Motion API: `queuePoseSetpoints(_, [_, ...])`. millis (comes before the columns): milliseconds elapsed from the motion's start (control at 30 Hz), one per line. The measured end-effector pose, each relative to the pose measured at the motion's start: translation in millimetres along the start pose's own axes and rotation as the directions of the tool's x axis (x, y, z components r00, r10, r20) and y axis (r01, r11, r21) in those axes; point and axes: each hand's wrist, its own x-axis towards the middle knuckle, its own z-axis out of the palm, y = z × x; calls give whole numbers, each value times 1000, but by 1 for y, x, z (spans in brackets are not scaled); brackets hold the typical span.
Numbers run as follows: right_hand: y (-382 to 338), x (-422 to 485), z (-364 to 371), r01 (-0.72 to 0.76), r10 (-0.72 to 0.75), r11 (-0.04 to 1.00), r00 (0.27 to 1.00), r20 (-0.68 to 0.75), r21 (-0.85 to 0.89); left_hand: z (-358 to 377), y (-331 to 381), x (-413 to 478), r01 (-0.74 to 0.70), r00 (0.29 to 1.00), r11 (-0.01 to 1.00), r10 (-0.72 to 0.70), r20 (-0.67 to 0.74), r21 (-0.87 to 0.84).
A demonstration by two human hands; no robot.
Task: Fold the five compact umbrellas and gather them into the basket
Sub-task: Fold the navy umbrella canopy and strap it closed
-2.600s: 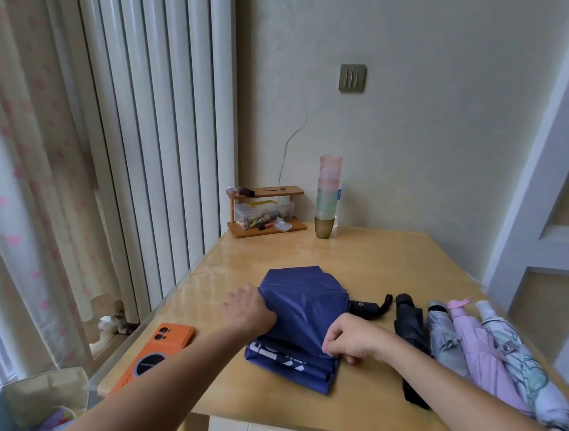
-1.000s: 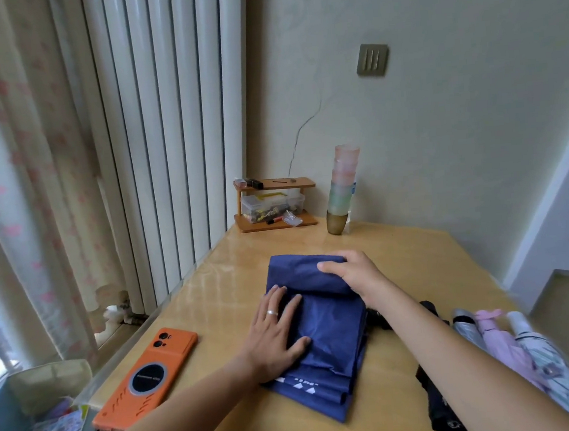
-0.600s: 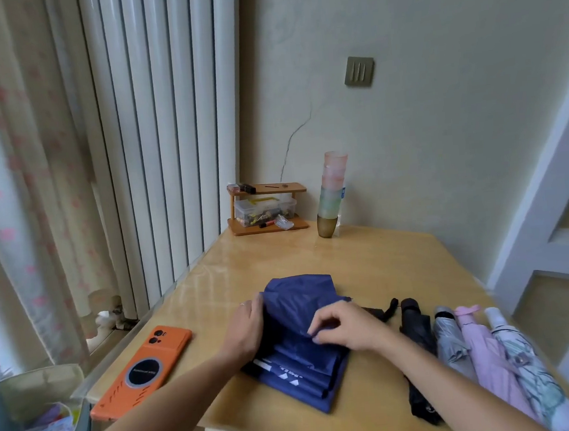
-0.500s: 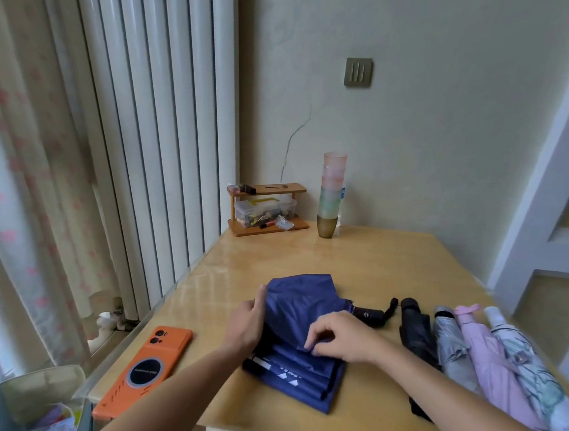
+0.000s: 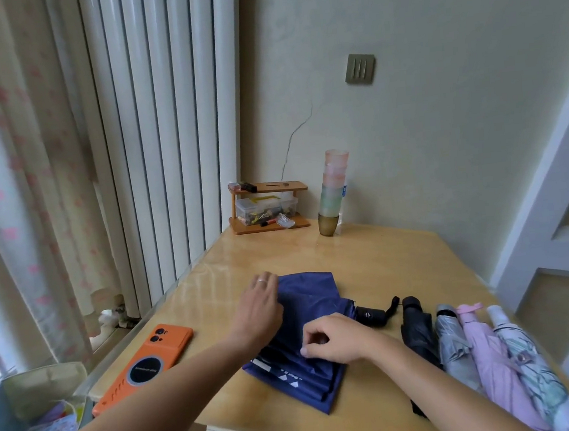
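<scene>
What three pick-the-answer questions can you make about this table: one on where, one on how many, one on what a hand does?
1. Where is the orange phone? A. left of the navy umbrella B. right of it C. on top of it
2. How many rolled umbrellas lie right of the navy one? A. two B. four C. six
3. What is the right hand doing? A. holding the phone B. pinching the navy cloth C. hanging open

1 A: the phone lies off its left side.
2 B: black umbrella, grey umbrella, pink umbrella and white patterned umbrella lie side by side.
3 B: its curled fingers nip the cloth.
</scene>
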Motion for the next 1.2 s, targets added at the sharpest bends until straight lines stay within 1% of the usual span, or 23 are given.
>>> queuePoseSetpoints(67, [-3, 3, -3, -16, 16, 1000, 999, 41, -3, 13, 4, 3, -143, 986, 989, 145, 85, -26])
queuePoseSetpoints(100, [-4, 3, -6, -20, 21, 1000, 998, 63, -4, 22, 4, 1, -183, 974, 983, 181, 136, 4])
queuePoseSetpoints(133, [-6, 3, -10, -24, 25, 1000, 996, 85, -10, 32, 2, -2, -207, 964, 977, 194, 181, 53])
queuePoseSetpoints(233, [-2, 8, -22, -51, 46, 998, 993, 107, 42, 58, -11, -15, -251, 957, 948, 211, 201, 197])
queuePoseSetpoints(267, [2, 11, -25, -67, 60, 992, 996, 62, 109, 62, -15, -18, -246, 959, 946, 205, 195, 213])
queuePoseSetpoints(333, [11, 21, -31, -84, 132, 958, 978, -163, 273, 65, -16, -18, -243, 959, 950, 203, 200, 197])
queuePoseSetpoints(367, [17, 28, -34, -94, 196, 941, 935, -297, 325, 64, -14, -19, -244, 958, 951, 206, 199, 190])
queuePoseSetpoints(400, [21, 36, -37, -119, 265, 932, 867, -421, 341, 64, -14, -19, -248, 956, 950, 209, 205, 191])
queuePoseSetpoints(433, [27, 45, -40, -173, 331, 927, 796, -507, 333, 63, -14, -19, -254, 955, 947, 212, 209, 197])
queuePoseSetpoints(467, [29, 50, -43, -241, 391, 914, 742, -546, 326, 63, -15, -19, -254, 954, 946, 210, 215, 201])
queuePoseSetpoints(533, [36, 66, -48, -391, 526, 847, 710, -468, 360, 64, -16, -18, -255, 953, 947, 212, 215, 197])
queuePoseSetpoints(600, [36, 77, -52, -478, 613, 772, 735, -292, 419, 66, -17, -18, -261, 952, 947, 219, 215, 190])
queuePoseSetpoints(667, [35, 83, -55, -500, 621, 724, 772, -135, 475, 66, -17, -18, -264, 949, 951, 226, 220, 163])
queuePoseSetpoints(700, [35, 87, -57, -501, 610, 713, 788, -82, 491, 66, -17, -18, -269, 949, 951, 236, 208, 153])
queuePoseSetpoints(767, [36, 96, -57, -469, 572, 713, 819, -46, 521, 64, -15, -18, -283, 949, 951, 259, 182, 121])
queuePoseSetpoints(833, [37, 104, -58, -346, 498, 695, 864, -76, 630, 62, -14, -19, -290, 944, 951, 265, 197, 109])
queuePoseSetpoints(900, [36, 110, -60, -188, 430, 604, 895, -119, 775, 64, -16, -18, -284, 950, 949, 260, 172, 135])
queuePoseSetpoints(933, [34, 113, -60, -138, 411, 567, 902, -133, 812, 64, -16, -19, -279, 947, 952, 250, 200, 129])
queuePoseSetpoints(967, [33, 115, -61, -118, 395, 566, 907, -143, 816, 64, -16, -19, -282, 947, 949, 252, 199, 139])
queuePoseSetpoints(1033, [26, 119, -60, -165, 390, 699, 904, -178, 696, 64, -16, -19, -297, 945, 942, 266, 189, 158])
queuePoseSetpoints(1100, [20, 121, -60, -204, 422, 801, 859, -289, 564, 61, -14, -19, -294, 947, 946, 269, 175, 136])
queuePoseSetpoints(1167, [14, 118, -65, -127, 466, 811, 731, -499, 571, 62, -14, -19, -288, 948, 948, 261, 182, 139])
queuePoseSetpoints(1200, [13, 116, -66, -70, 474, 804, 674, -566, 590, 63, -14, -20, -280, 949, 950, 252, 191, 138])
